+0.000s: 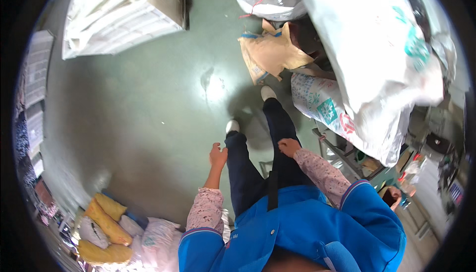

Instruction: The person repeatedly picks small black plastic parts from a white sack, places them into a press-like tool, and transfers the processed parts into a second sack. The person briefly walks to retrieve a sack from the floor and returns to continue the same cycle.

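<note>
My left hand [218, 156] hangs beside my left knee, fingers loosely bent and the thumb apart, with nothing in it. Over my right thigh is my right hand [288, 147], its fingers curled into a loose fist. No object shows in it. Both forearms wear pink patterned sleeves below a blue garment [307, 227]. My legs, in dark trousers [243, 168], stretch forward to white shoes [267, 93] on the floor, one foot ahead of the other. Neither hand touches any of the sacks nearby.
A white crate [163, 11] of pale pieces stands at the far left. Ahead right lie a torn tan paper sack [272, 51] and large white printed bags [367, 48] above a metal frame [327, 145]. Yellow and white sacks [106, 217] are piled at lower left on the green floor [134, 123].
</note>
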Available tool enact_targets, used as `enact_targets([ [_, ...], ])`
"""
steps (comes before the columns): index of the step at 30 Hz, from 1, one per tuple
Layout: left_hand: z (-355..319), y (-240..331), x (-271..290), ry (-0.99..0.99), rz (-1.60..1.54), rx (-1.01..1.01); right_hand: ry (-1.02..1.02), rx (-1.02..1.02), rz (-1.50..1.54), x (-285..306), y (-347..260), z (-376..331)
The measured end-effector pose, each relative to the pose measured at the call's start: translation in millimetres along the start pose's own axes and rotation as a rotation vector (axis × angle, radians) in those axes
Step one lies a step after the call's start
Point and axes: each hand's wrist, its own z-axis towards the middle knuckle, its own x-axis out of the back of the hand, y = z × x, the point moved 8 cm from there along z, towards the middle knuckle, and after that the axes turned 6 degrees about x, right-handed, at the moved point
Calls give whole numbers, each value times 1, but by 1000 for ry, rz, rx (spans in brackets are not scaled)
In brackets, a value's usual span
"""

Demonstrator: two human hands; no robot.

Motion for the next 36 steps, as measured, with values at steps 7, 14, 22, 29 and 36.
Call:
enact_targets([
  [7,29,-27,-3,-49,-105,-184,530,-333,890,26,53,-137],
  [14,-42,43,9,-244,-107,-105,547,67,-545,-14,149,-186],
  [22,-103,266,-3,-239,-327,-474,1048,-121,413,58,206,-230],
  [29,-147,410,20,-216,-833,-362,478,241,1319,171,44,-162],
  [36,-123,540,129,405,-530,-767,659,54,1539,255,-17,-105],
])
